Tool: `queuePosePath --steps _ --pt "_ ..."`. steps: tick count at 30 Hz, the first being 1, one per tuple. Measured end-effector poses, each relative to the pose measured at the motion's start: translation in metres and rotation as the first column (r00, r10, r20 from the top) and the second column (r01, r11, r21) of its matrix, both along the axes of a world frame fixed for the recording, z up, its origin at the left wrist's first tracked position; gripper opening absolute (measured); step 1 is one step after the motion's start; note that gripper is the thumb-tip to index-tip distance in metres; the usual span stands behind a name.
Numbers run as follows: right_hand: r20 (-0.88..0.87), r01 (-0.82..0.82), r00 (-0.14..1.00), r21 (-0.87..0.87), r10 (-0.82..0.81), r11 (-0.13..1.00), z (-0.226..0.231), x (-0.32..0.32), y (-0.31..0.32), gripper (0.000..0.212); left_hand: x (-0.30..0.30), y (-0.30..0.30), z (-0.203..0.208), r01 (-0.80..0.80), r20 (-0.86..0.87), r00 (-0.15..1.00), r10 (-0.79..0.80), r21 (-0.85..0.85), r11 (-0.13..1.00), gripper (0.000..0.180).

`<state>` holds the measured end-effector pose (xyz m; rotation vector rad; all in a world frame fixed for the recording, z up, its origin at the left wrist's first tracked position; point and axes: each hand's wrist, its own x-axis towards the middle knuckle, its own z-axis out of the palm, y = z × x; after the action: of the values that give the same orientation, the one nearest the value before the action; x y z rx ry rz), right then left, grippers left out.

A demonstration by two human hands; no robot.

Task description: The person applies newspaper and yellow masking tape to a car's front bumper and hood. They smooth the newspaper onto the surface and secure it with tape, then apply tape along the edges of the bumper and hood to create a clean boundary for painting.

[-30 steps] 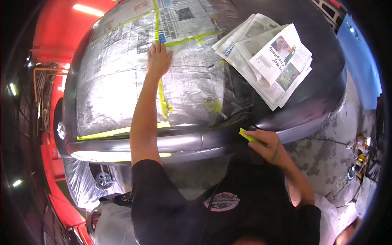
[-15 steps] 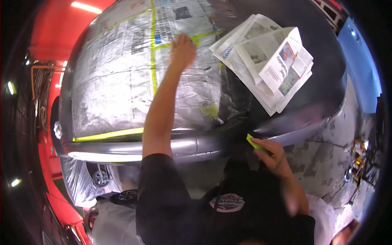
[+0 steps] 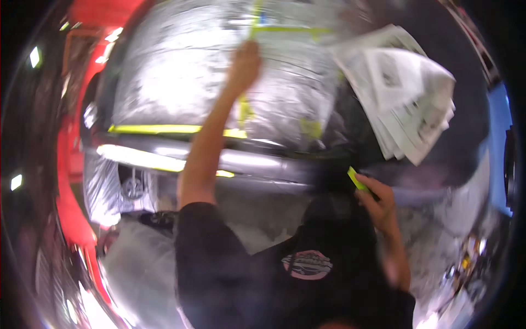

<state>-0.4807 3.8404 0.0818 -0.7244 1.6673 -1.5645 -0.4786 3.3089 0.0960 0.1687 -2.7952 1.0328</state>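
Observation:
My left hand [image 3: 245, 63] reaches out over a silvery, newspaper-covered car surface [image 3: 181, 71]. It lies along a vertical strip of yellow-green masking tape [image 3: 256, 15]; its fingers are smeared by motion. Close to my body, beyond the car's edge, my right hand [image 3: 378, 203] is closed on a piece of yellow-green masking tape [image 3: 357, 179], perhaps a roll seen edge-on. A crossing strip of tape [image 3: 296, 29] runs to the right, and another strip [image 3: 159, 129] follows the lower edge of the covering.
Loose folded newspaper sheets [image 3: 400, 93] lie on dark bodywork [image 3: 466, 109] at the right. A shiny rounded body edge [image 3: 252, 163] crosses in front of me. Plastic sheeting [image 3: 101, 186] hangs at the left near a wheel [image 3: 132, 188]. A blue panel [image 3: 497, 142] stands far right.
My view has shifted, so the car surface sits higher and further right. My left hand has moved from beside the crossing tape down to the vertical strip. My right hand still holds the tape.

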Motion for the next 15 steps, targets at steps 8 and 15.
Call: queuePosePath --steps 8,15 --pt "0.003 -0.048 0.999 -0.099 0.048 0.994 0.013 -0.001 -0.016 0.033 0.051 0.099 0.028 0.082 -0.209 0.976 0.063 0.620 0.781 0.049" --pt "-0.322 -0.091 0.947 -0.201 0.022 0.975 0.024 0.004 -0.081 0.032 0.225 0.036 0.107 -0.287 -0.557 0.728 0.401 0.284 0.915 0.040"
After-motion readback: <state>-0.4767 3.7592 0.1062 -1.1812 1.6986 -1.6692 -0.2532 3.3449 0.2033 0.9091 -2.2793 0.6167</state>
